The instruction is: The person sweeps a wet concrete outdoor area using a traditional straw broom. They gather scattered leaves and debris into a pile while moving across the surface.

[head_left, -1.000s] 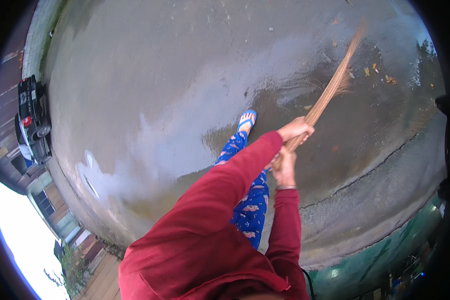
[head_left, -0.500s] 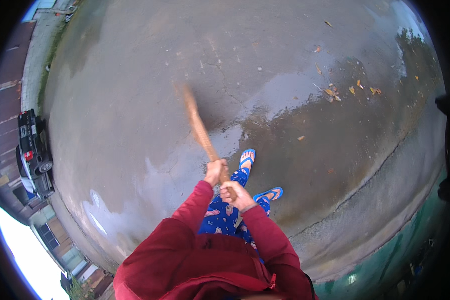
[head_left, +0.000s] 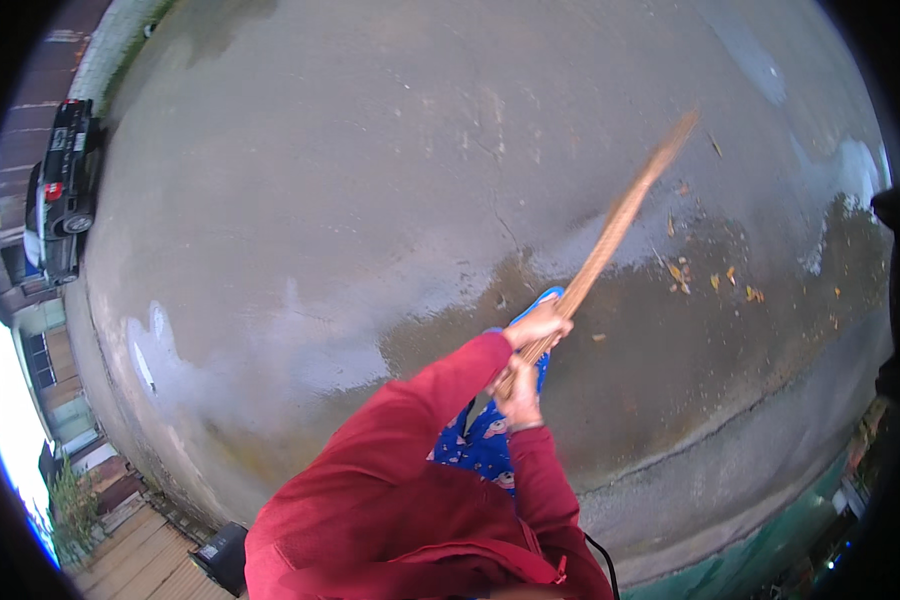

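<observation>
A long stick broom (head_left: 620, 215), a bundle of thin brown twigs, slants from my hands up to the far right, its tip blurred over the wet ground. My left hand (head_left: 540, 325) is wrapped round the bundle a little way up. Lower down, my right hand (head_left: 518, 392) grips its near end. Several fallen leaves (head_left: 680, 275) lie scattered to the right of the broom, by the edge of a dark wet patch. A blue flip-flop (head_left: 536, 300) shows partly behind my left hand and the broom.
Wet concrete ground (head_left: 300, 200) spreads ahead, with a shiny puddle (head_left: 155, 345) on the left. A dark pickup truck (head_left: 65, 190) stands at the far left. A raised concrete strip (head_left: 690, 500) and a green wall (head_left: 730, 565) run along the lower right.
The broom has swung from pointing up-left to pointing up-right, both hands moving right with it. My view has turned, and the truck appears higher up.
</observation>
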Demonstrator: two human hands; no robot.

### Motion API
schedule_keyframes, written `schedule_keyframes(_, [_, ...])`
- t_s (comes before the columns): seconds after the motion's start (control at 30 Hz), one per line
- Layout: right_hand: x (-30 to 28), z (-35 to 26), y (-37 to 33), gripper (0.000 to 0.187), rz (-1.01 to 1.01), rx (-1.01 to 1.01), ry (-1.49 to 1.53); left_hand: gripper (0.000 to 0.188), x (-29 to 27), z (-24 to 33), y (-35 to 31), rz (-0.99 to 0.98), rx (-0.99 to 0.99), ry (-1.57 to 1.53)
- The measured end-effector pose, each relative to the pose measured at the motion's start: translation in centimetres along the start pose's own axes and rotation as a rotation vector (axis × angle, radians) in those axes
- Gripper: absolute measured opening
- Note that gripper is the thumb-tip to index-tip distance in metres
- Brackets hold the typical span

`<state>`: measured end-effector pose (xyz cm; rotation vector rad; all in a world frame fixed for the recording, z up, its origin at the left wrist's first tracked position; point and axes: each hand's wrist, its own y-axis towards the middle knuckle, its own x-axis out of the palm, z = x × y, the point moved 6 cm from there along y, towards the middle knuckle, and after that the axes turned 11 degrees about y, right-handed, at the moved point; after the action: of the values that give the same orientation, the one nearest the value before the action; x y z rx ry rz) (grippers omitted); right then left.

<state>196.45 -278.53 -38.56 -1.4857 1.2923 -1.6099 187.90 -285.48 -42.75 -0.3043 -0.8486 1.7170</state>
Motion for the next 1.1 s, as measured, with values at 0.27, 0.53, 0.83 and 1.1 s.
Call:
schedule_keyframes(0.27, [5.1, 7.7, 0.1, 0.014, -0.376, 0.753, -0.236, 0.009, -15.3, -6.5, -11.2, 0.782, -0.398, -0.235])
schedule_keyframes(0.53, [11.3, -5.2, 9.0, 0.015, -0.301, 0.741, 0.037, 0.008, -16.2, -1.8, 4.6, 0.537, -0.562, -0.291])
schedule_keyframes(0.83, [2.1, -31.9, 6.2, 0.006, -0.055, 0.047, 0.528, 0.027, 13.8, 10.9, 27.6, -0.073, -0.379, 0.341])
schedule_keyframes(1.1, [4.8, -34.9, 2.2, 0.005, 0.079, -0.146, 0.223, 0.021, 17.3, 17.9, 24.4, -0.252, -0.356, 0.186])
